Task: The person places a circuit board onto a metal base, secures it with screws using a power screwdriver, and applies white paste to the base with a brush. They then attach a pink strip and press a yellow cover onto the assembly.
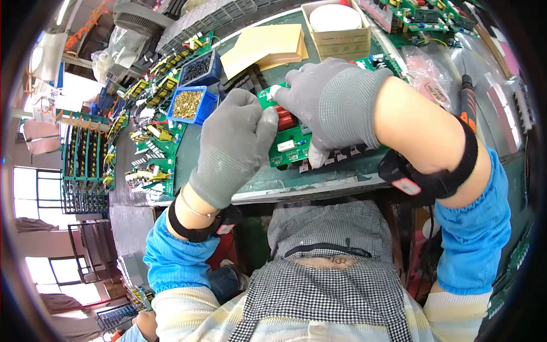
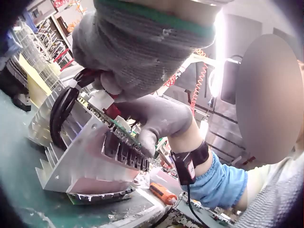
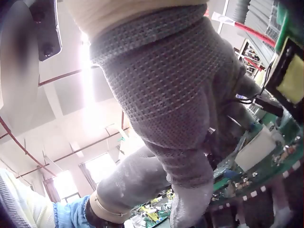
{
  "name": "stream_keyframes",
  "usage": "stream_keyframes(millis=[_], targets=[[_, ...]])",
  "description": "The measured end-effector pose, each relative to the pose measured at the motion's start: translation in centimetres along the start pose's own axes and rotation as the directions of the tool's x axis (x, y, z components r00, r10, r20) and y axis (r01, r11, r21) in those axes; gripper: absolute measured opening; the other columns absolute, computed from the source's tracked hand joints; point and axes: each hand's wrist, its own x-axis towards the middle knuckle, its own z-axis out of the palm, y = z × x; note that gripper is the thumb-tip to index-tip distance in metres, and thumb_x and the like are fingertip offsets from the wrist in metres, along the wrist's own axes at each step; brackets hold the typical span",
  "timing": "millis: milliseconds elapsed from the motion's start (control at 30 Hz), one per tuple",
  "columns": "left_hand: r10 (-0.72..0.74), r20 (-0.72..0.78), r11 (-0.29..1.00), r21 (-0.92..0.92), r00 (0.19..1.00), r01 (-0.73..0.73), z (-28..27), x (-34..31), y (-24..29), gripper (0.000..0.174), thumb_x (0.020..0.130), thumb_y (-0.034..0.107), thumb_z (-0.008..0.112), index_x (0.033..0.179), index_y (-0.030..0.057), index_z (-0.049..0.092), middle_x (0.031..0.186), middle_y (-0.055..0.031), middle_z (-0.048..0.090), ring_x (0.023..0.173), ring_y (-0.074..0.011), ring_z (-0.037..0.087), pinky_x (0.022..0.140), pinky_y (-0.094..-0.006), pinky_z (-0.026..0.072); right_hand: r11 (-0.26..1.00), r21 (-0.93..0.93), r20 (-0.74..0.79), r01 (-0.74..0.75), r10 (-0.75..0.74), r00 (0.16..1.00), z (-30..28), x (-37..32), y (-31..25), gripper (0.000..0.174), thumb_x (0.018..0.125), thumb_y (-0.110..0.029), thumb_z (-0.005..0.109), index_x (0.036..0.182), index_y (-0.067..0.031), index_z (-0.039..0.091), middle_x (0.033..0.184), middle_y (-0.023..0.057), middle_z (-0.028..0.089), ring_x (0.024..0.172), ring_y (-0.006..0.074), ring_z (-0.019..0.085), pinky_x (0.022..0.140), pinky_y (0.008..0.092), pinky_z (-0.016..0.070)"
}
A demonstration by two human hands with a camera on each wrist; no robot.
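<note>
Across the scene the green surface (image 1: pixel 256 185) is spread, its front edge set right before the wearer's apron, and at its far edge a carton (image 1: pixel 342 45) is seen, with a stack of yellow envelopes (image 1: pixel 265 45) laid just beside it. Near the front edge, now, a finned metal heat sink (image 2: pixel 83 156) is stood on the surface, and above it the green circuit board (image 1: pixel 279 158) is carried, well in from the left corners. Over that board the right hand (image 1: pixel 330 97) is stretched, its thumb and fingers spread apart, the thumb set at the board's near side; whether anything is pinched under there cannot be told. At the board's left end the left hand (image 1: pixel 231 145) is placed, its fingers curled. Farther toward the left edge, a blue bin of brass-coloured parts (image 1: pixel 212 105) is set. And here is the close work: by the left-wrist view, a black cable (image 2: pixel 57 111) appears to be pinched in those curled left fingers, right by a white connector (image 2: pixel 101 99) at the board's end. The step in hand is judged to be the handling of that wiring; for the next move, a steadied board and a controlled pull seem to be called for.
</note>
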Motion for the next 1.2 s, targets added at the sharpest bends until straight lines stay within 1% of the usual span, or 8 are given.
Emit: stream_keyframes(millis=[167,400,567,633,867,1000,1067,1200], targets=[[0.034,-0.105,0.997,0.07,0.994,-0.027,1.1,-0.8,0.1,0.024,0.096,0.022,0.058,0.086,0.0013,0.063,0.092,-0.0148,0.057,0.081,-0.0374,0.061,0.071,-0.045,0.0499,0.999,0.037,-0.035,0.036,-0.035,0.999,0.7,-0.3,0.6,0.09,0.063,-0.046,0.088,0.132,-0.0022,0.052,0.118,0.0149,0.062,0.114,0.0302,0.062,0.095,0.0427,0.0502],[-0.002,-0.014,0.997,-0.081,1.0,0.001,1.4,-0.1,-1.0,0.031,0.1,0.023,0.052,0.087,-0.0025,0.064,0.091,-0.015,0.055,0.077,-0.0301,0.061,0.069,-0.0396,0.0485,0.988,-0.037,-0.412,0.15,-0.152,0.898,3.9,-0.4,1.8,0.071,0.07,-0.041,0.085,0.122,0.0005,0.059,0.109,0.0169,0.069,0.11,0.0318,0.065,0.091,0.0456,0.0502],[0.138,-0.031,0.99,-0.018,0.99,-0.138,0.8,-0.5,-1.8,0.033,0.101,0.027,0.054,0.092,-0.0035,0.064,0.089,-0.0161,0.057,0.074,-0.0315,0.06,0.069,-0.0382,0.0481,0.996,0.033,-0.158,0.084,-0.078,0.984,1.7,-1.2,1.4,0.105,0.067,-0.056,0.082,0.149,-0.0059,0.038,0.145,0.0189,0.051,0.135,0.0313,0.048,0.111,0.048,0.0365],[0.142,0.004,0.986,0.086,0.99,-0.142,-0.8,-0.6,-1.1,0.023,0.098,0.021,0.059,0.102,-0.0004,0.065,0.091,-0.0169,0.061,0.08,-0.0353,0.061,0.072,-0.0388,0.0502,0.996,-0.03,-0.321,0.088,-0.093,0.943,3.2,-1.5,1.7,0.11,0.066,-0.06,0.081,0.151,-0.0081,0.036,0.148,0.0168,0.048,0.139,0.0317,0.045,0.115,0.0545,0.0301],[0.241,0.212,0.901,0.314,0.947,-0.3,-3.1,-0.5,0.9,0.031,0.089,0.016,0.072,0.117,0.0051,0.068,0.086,-0.0125,0.07,0.068,-0.0267,0.067,0.063,-0.0353,0.0526,0.993,0.115,-0.155,0.036,-0.018,0.988,2.1,-1.9,2.0,0.107,0.068,-0.062,0.079,0.152,-0.011,0.036,0.151,0.0136,0.047,0.142,0.0329,0.041,0.117,0.0583,0.0248],[-0.096,0.322,0.995,0.009,0.942,0.098,-4.1,0.9,1.6,0.03,0.085,0.011,0.077,0.111,-0.0037,0.072,0.09,-0.0116,0.075,0.075,-0.0101,0.066,0.07,-0.0266,0.0529,0.983,0.158,-0.197,0.096,-0.064,0.978,2.8,-1.8,2.6,0.1,0.072,-0.059,0.079,0.15,-0.011,0.039,0.147,0.0133,0.05,0.141,0.0325,0.041,0.119,0.0568,0.0225],[-0.121,0.38,0.99,-0.02,0.917,0.139,-4.1,1.7,1.0,0.03,0.084,0.008,0.077,0.111,-0.0041,0.072,0.089,-0.0106,0.075,0.076,-0.0101,0.067,0.071,-0.0263,0.0531,0.985,0.121,-0.383,0.121,-0.066,0.921,4.2,-1.6,2.6,0.08,0.076,-0.048,0.079,0.139,-0.0082,0.05,0.132,0.0126,0.061,0.129,0.0309,0.053,0.11,0.0557,0.0328],[-0.155,0.482,0.987,0.035,0.862,0.157,-4.2,3.0,0.5,0.024,0.082,0.005,0.077,0.105,-0.0027,0.074,0.083,-0.0093,0.074,0.073,-0.0115,0.067,0.068,-0.027,0.0528,0.978,0.167,-0.371,0.127,-0.057,0.927,4.7,-1.1,2.6,0.088,0.074,-0.051,0.079,0.144,-0.0096,0.048,0.137,0.0135,0.058,0.136,0.0329,0.048,0.117,0.0585,0.0254]])
